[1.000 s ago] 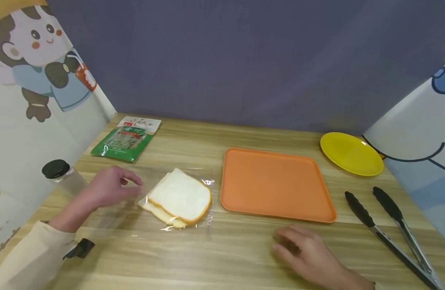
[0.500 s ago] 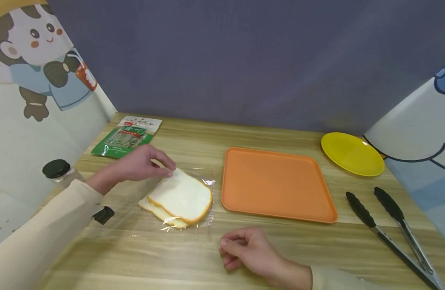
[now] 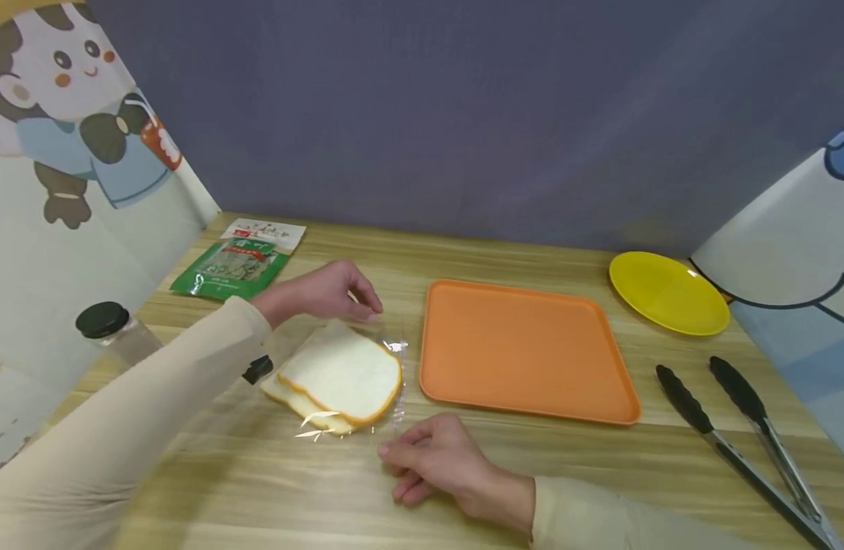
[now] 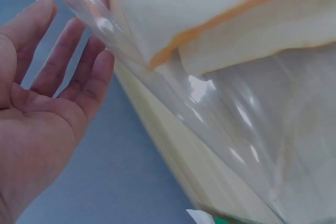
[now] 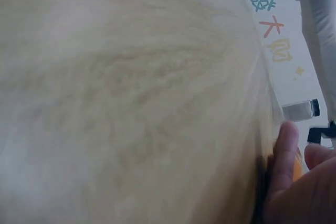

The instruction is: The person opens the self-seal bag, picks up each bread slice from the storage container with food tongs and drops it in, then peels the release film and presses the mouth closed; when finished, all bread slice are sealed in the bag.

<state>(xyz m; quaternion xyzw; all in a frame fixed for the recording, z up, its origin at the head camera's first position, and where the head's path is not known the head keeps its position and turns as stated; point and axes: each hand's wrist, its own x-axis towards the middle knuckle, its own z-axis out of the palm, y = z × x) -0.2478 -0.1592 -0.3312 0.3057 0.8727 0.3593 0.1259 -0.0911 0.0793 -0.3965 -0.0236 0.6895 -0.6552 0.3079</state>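
Observation:
Two white bread slices (image 3: 346, 370) with orange crusts overlap inside a clear plastic bag (image 3: 243, 428) lying on the table. In the head view my left hand (image 3: 339, 292) reaches across to the bag's far right corner, thumb and index finger bent toward each other at its edge. The left wrist view shows that hand (image 4: 52, 87) with loose fingers beside the plastic, one finger showing through it. My right hand (image 3: 442, 466) rests low in front of the bag's near right corner, thumb and index finger extended, the other fingers loosely bent, holding nothing visible.
An orange tray (image 3: 525, 351) lies right of the bag, a yellow plate (image 3: 669, 294) behind it. Tongs (image 3: 751, 451) lie at the right. Green and white packets (image 3: 232, 267) sit at the back left, near a black-lidded jar (image 3: 115, 328) partly behind my left sleeve.
My left hand has moved right and away from me, past the bread to the far right corner of the bag. My right hand has come left to the near right corner.

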